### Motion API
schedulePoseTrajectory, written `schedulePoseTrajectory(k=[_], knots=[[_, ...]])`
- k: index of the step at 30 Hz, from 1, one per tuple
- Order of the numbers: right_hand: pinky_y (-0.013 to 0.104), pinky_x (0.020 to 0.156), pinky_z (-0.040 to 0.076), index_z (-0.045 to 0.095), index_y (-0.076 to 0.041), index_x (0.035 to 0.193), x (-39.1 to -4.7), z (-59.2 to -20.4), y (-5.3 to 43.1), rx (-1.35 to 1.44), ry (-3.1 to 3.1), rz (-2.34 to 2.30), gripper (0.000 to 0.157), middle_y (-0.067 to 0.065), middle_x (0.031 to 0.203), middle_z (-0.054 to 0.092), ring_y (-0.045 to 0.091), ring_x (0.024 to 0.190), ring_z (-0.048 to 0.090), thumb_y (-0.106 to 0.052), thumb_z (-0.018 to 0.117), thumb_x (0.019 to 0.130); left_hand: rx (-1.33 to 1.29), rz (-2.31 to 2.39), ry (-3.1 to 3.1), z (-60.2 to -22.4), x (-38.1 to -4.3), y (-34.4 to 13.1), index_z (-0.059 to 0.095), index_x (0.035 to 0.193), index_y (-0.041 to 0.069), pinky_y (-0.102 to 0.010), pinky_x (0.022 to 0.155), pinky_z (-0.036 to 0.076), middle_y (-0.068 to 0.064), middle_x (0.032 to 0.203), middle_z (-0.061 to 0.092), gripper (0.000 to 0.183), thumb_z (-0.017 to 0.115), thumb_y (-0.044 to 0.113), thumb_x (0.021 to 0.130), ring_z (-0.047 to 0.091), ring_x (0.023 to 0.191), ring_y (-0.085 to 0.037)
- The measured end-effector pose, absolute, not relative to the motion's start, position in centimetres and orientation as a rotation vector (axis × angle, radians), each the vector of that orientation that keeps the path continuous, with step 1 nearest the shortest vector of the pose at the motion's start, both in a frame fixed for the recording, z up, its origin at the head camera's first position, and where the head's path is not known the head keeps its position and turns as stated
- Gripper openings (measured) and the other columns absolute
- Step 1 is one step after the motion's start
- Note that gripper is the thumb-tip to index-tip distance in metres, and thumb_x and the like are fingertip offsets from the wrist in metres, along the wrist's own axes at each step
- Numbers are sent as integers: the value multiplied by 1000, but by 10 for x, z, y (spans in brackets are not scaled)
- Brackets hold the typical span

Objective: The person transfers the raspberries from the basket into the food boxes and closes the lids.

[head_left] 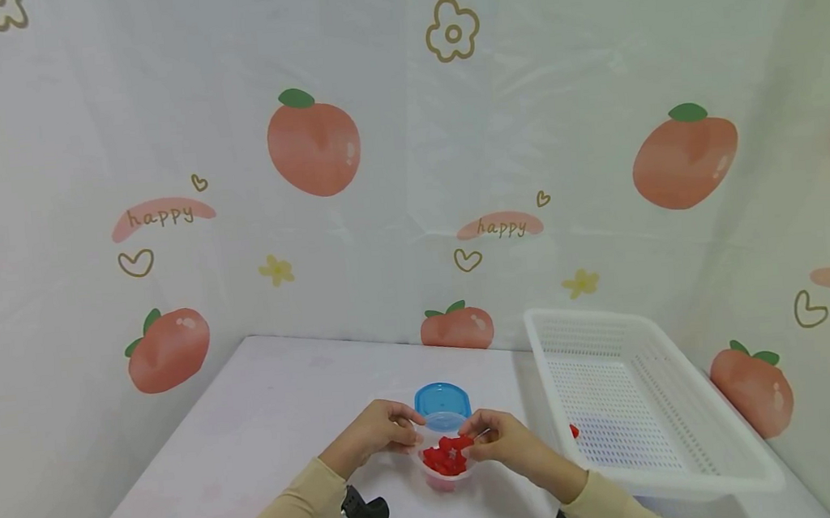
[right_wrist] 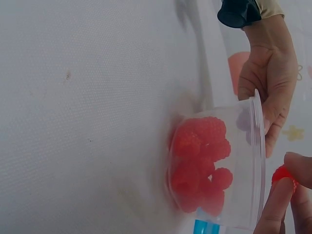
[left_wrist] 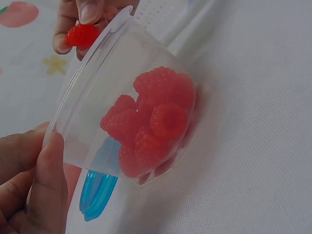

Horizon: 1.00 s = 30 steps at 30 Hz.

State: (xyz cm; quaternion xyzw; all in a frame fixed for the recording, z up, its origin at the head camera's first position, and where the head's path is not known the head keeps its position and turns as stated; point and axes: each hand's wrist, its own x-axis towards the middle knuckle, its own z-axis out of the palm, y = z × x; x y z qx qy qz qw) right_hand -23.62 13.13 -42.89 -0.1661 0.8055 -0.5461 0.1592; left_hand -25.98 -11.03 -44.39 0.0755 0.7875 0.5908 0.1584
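Observation:
A clear plastic tub point(left_wrist: 80, 131) stands on the table with several red raspberries point(left_wrist: 156, 117) heaped at its bottom. My left hand point(head_left: 376, 434) pinches the tub's rim between thumb and fingers on the left side. Over the opposite side of the rim, my right hand point(head_left: 508, 445) holds one raspberry point(left_wrist: 80, 36) between thumb and fingertips. That raspberry is above the tub's opening, apart from the heap below. Just behind the tub lies a blue lid point(head_left: 442, 397).
To the right stands a large white perforated basket point(head_left: 553, 394), with a small red piece point(head_left: 574, 431) near its left wall. The white table point(head_left: 300, 382) ends at a printed backdrop point(head_left: 402, 276) behind and to the left.

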Motion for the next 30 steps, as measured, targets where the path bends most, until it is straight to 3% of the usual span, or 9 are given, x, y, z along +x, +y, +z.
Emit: schedulePoseTrajectory(k=[21, 30], knots=[[21, 74, 56, 59, 8, 108, -235, -429, 133, -503, 2264, -1583, 27, 24, 103, 61, 15, 81, 56, -2, 69, 85, 176, 1672, 2284, -445, -260, -108, 69, 104, 0, -28, 65, 60, -8, 79, 64, 21, 72, 2, 83, 64, 64, -13], [31, 79, 59, 59, 7, 108, -233, -428, 133, -498, 2286, -1603, 27, 21, 103, 61, 16, 83, 59, -3, 68, 85, 171, 1673, 2278, -445, -260, -108, 69, 103, 0, -28, 65, 60, -8, 79, 63, 20, 72, 2, 83, 64, 64, -13]])
